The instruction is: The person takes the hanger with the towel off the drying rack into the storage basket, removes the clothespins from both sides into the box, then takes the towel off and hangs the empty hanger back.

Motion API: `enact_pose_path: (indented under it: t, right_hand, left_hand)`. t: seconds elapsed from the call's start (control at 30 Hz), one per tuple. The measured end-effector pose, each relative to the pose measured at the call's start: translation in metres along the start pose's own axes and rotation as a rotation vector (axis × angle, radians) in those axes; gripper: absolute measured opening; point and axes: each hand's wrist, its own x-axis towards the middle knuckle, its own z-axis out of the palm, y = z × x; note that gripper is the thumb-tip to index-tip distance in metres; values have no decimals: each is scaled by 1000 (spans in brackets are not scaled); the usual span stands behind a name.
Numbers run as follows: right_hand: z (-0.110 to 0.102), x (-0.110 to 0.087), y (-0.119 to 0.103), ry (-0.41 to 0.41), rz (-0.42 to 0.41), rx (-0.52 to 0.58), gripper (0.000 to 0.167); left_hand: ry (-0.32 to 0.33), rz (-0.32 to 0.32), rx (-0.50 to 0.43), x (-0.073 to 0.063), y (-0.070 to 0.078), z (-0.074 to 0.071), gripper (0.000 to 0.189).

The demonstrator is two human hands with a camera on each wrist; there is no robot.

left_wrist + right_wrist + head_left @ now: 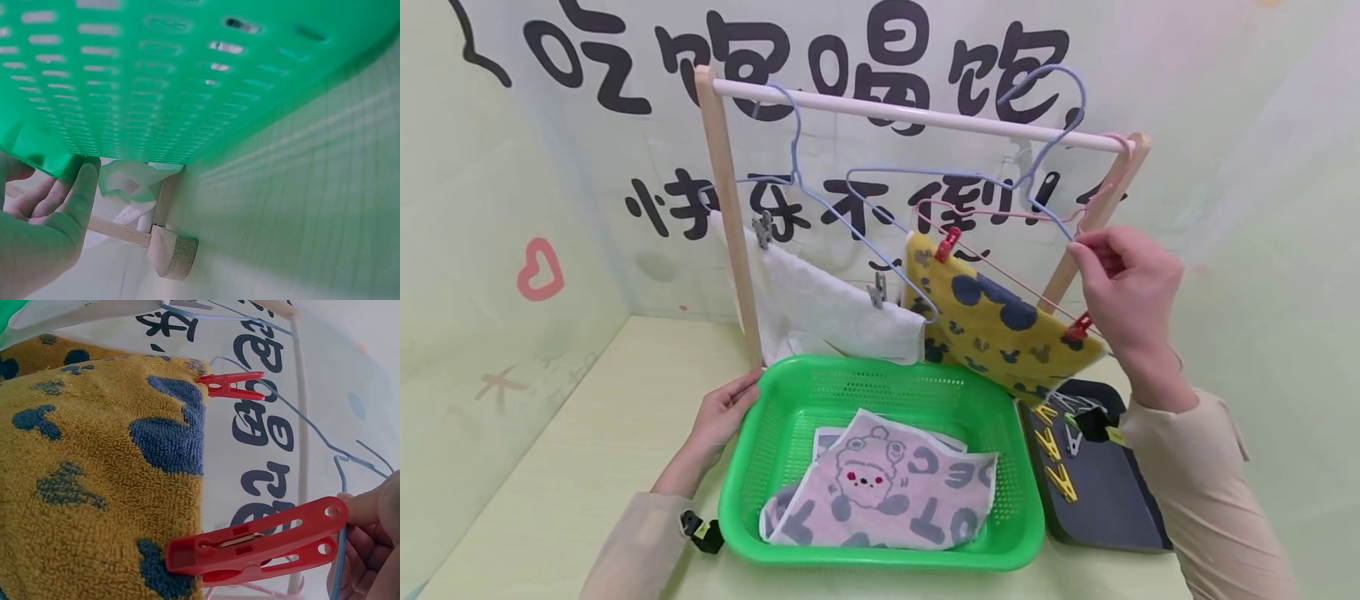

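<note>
Blue hanger [1022, 183] at the upper right in the head view, its hook at one o'clock from the green basket [880, 557] — whether that hook bears on the white rod [880, 108] cannot be told. The person's right hand [1131, 279], at two o'clock from the basket, pinches the hanger's wire between thumb and curled fingers. A yellow towel [1000, 333] with dark blue shapes hangs tilted between the basket and this hand, two red clips [948, 244] biting its upper edge; the right wrist view shows the thumb just beside the handles of the nearer clip.

The left hand [722, 412], between nine and ten o'clock, rests fairly straight fingers against the basket's rim, at its far left corner. Inside the basket lies a pink towel [865, 492] with grey letters and a bear face, over another cloth.

Towards eleven o'clock, a white cloth [827, 304] hangs by two grey clips [877, 290] from a second blue hanger [795, 158], hooked over the rod. A pink hanger [977, 212] hangs at the rod's right end. At three o'clock on the desk [572, 450] stands a dark tray [1120, 500] — yellow clips [1060, 483] lie along its left side.
</note>
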Motion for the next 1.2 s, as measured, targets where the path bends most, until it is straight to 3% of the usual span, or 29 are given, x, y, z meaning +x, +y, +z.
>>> enact_pose_path:
  t: [0.23, 0.47, 0.7, 1.03, 1.2]
  right_hand:
    - [-23, -14, 12, 43, -36, 56, 6]
    - [-44, -29, 21, 82, -5, 21, 8]
    - [-63, -39, 27, 121, -28, -30, 13]
    - [-89, -38, 31, 243, 1, -76, 24]
    - [-100, -34, 21, 248, 47, -147, 29]
  left_hand:
    - [1, 3, 6, 0, -1, 0, 45]
    - [7, -15, 22, -1, 3, 0, 44]
    - [4, -10, 30, 0, 2, 1, 44]
    - [22, 9, 33, 1, -1, 2, 43]
    - [14, 2, 32, 1, 0, 2, 44]
